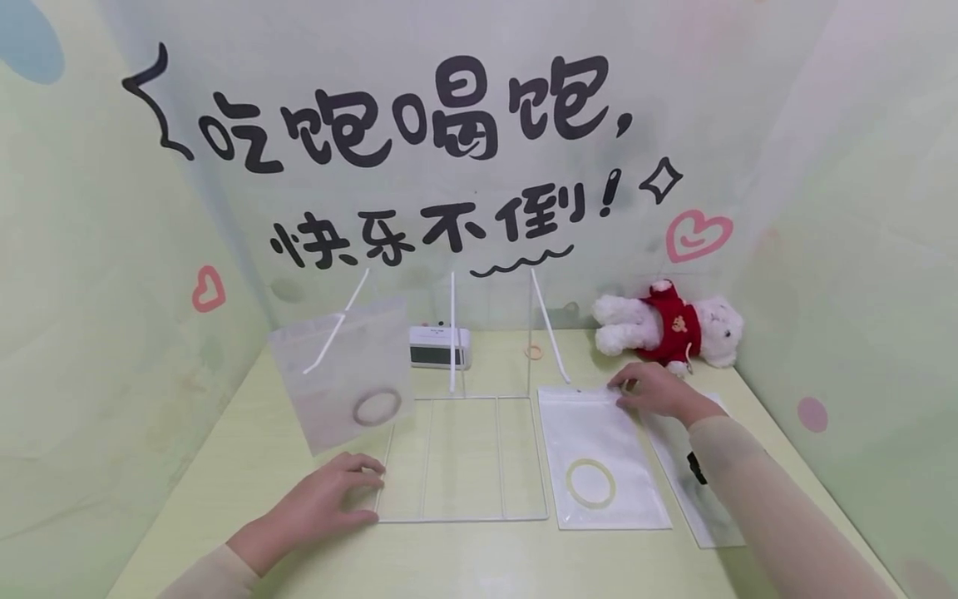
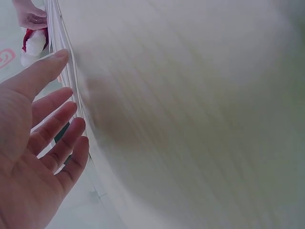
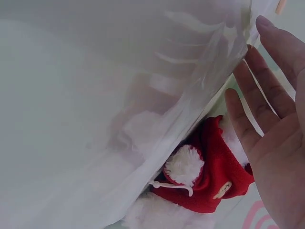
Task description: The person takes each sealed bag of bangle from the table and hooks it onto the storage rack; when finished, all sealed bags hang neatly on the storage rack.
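A white wire display rack [image 1: 451,519] with several slanted prongs stands mid-table. From its left prong hangs a translucent zip bag [image 1: 329,399] showing a brownish ring [image 1: 377,407]. My left hand [image 1: 318,503] rests beside the rack's left base wire, fingers loosely bent and holding nothing; the left wrist view shows its fingertips [image 2: 71,93] near a pale edge. On the table lies another zip bag [image 1: 599,433] showing a pale yellow ring [image 1: 590,484]. My right hand [image 1: 659,391] touches its upper right corner, and its fingers look mostly straight in the right wrist view.
Partly under my right forearm lies a further white bag [image 1: 714,524] with a black item [image 1: 697,467]. Behind the rack are a white device with a dark display [image 1: 440,347] and a small orange ring [image 1: 534,352]. A plush bear in red [image 1: 677,324] lies back right. Printed curtains enclose the table.
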`<state>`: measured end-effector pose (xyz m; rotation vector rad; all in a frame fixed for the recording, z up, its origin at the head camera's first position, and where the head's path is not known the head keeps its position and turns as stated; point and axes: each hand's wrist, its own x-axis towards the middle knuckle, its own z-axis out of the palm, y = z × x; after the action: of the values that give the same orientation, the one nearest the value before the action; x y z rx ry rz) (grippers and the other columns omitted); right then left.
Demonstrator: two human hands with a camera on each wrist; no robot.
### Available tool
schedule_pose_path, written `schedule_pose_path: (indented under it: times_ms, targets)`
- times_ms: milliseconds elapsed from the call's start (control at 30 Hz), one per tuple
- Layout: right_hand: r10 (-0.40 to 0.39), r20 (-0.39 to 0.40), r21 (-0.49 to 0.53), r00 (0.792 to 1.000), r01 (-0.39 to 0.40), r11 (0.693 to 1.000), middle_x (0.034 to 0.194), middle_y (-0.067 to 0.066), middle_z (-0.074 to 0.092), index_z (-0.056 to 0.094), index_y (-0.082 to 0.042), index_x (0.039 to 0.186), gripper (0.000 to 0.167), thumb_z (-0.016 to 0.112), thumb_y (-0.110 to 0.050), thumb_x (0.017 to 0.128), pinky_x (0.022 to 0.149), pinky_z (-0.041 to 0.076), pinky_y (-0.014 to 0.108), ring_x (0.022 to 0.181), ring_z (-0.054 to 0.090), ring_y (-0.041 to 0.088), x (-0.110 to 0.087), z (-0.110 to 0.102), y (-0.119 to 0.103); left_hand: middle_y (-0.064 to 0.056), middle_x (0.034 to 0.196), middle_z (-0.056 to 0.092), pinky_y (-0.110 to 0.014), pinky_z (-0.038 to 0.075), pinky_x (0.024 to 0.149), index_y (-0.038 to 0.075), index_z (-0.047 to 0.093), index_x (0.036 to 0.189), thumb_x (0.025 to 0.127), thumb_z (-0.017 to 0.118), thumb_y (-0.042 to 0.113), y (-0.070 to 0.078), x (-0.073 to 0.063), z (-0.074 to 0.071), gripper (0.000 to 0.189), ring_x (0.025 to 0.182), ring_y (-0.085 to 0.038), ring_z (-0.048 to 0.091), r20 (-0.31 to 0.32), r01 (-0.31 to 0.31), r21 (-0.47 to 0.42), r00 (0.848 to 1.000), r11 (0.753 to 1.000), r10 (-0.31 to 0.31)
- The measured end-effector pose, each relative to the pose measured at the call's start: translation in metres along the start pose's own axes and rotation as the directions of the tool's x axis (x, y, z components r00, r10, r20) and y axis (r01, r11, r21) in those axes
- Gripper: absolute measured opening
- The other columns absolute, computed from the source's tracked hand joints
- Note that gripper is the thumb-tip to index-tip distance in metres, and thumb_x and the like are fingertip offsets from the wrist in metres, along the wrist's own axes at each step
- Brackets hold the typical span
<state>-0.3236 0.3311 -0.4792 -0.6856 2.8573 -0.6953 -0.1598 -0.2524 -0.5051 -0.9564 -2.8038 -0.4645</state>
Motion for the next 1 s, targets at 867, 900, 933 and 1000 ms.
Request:
schedule_pose_path:
  times_ms: [867,900,933,1000]
  targets:
    - [-0.046,-0.142,-0.01,0.989,0.045,0.999,0.094,-0.006,0.075,0.077,-0.012,0.106,0.015,0.079,-0.013,0.091,0.087,0.062,0.049,0.089,0.068,0.013,-0.019,-0.01,-0.019,0.004,0.129,0.068,-0.044,0.059,0.099,0.016,0.077,0.114,0.08,0.087,0.034,0.003,0.0,-0.001,0.039,0.118,-0.023,0.064,0.024,0.02,0.009,0.999,1.0,-0.02]
    - [-0.054,-0.151,-0.01,0.987,0.053,0.999,0.093,-0.007,0.074,0.077,-0.011,0.107,0.016,0.079,-0.013,0.091,0.087,0.063,0.049,0.088,0.068,0.013,-0.021,-0.01,-0.021,0.004,0.129,0.068,-0.044,0.059,0.099,0.016,0.077,0.114,0.08,0.087,0.034,0.003,0.0,-0.001,0.039,0.118,-0.024,0.064,0.024,0.02,0.01,1.0,1.0,-0.02]
    - [-0.062,-0.162,-0.011,0.985,0.061,0.998,0.093,-0.007,0.074,0.077,-0.011,0.107,0.016,0.079,-0.012,0.091,0.087,0.063,0.049,0.088,0.068,0.012,-0.022,-0.01,-0.023,0.004,0.129,0.068,-0.044,0.059,0.099,0.016,0.077,0.114,0.08,0.087,0.034,0.003,0.0,-0.001,0.04,0.118,-0.024,0.064,0.028,0.023,0.011,0.999,1.0,-0.023]
    - [-0.089,-0.186,-0.016,0.978,0.088,0.996,0.094,-0.007,0.074,0.077,-0.009,0.108,0.017,0.079,-0.01,0.091,0.086,0.063,0.049,0.087,0.068,0.011,-0.025,-0.01,-0.026,0.004,0.13,0.068,-0.044,0.058,0.1,0.016,0.077,0.114,0.079,0.087,0.033,0.004,0.0,-0.002,0.04,0.119,-0.024,0.064,0.036,0.03,0.012,0.999,0.999,-0.03]
